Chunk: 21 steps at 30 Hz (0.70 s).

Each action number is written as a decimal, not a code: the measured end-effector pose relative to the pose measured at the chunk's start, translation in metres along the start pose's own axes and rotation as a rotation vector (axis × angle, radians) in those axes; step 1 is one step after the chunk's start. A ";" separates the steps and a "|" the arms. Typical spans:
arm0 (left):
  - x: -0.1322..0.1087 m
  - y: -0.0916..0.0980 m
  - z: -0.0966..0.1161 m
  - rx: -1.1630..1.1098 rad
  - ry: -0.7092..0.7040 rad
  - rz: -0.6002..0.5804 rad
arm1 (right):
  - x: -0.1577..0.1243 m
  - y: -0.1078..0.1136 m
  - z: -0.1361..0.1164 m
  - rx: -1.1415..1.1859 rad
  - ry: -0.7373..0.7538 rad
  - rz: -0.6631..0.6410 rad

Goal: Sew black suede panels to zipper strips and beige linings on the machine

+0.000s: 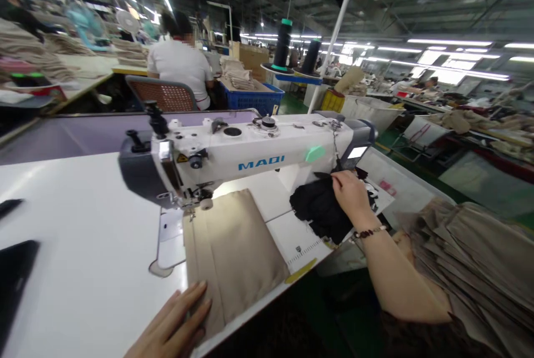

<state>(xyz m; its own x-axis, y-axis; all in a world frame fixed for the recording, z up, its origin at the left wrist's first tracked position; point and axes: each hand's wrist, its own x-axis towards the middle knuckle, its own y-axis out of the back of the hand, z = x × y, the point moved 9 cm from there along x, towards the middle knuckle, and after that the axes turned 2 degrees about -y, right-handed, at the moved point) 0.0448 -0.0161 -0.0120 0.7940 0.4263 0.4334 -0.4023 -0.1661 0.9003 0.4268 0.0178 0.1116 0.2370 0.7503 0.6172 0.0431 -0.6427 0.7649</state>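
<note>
A beige fabric piece [246,252], flat and stitched along a seam, lies on the white table of the sewing machine [258,152]. Its far left corner sits beside the presser foot [192,214]. My left hand [177,319] rests with fingers stretched out on the near left edge of the fabric. Over at the machine's right end, my right hand [350,194] pinches the top of a pile of black cloth pieces [321,208]. A beaded bracelet [370,232] circles that wrist.
A stack of beige fabric [475,269] stands at my right. Black thread cones [282,46] rise behind the machine. Dark flat objects [16,286] lie on the left. A person in a white shirt [179,69] sits ahead, near a blue crate [250,99].
</note>
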 end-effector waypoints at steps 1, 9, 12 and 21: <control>0.005 0.008 0.005 0.020 0.011 0.006 | -0.003 0.003 -0.011 0.056 -0.008 0.034; 0.026 0.033 0.025 -0.059 0.171 -0.051 | -0.095 -0.024 -0.227 0.731 0.482 -0.283; 0.023 0.035 0.020 -0.134 0.303 -0.038 | -0.135 -0.051 -0.266 0.617 0.644 -0.474; 0.021 0.028 0.026 -0.127 0.235 -0.035 | -0.124 -0.064 -0.273 0.574 0.889 -0.697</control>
<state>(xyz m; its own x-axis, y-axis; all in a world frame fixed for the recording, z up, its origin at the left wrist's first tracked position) 0.0619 -0.0345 0.0235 0.6867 0.6269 0.3681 -0.4428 -0.0409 0.8957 0.1293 0.0082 0.0362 -0.7273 0.6571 0.1980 0.3618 0.1219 0.9243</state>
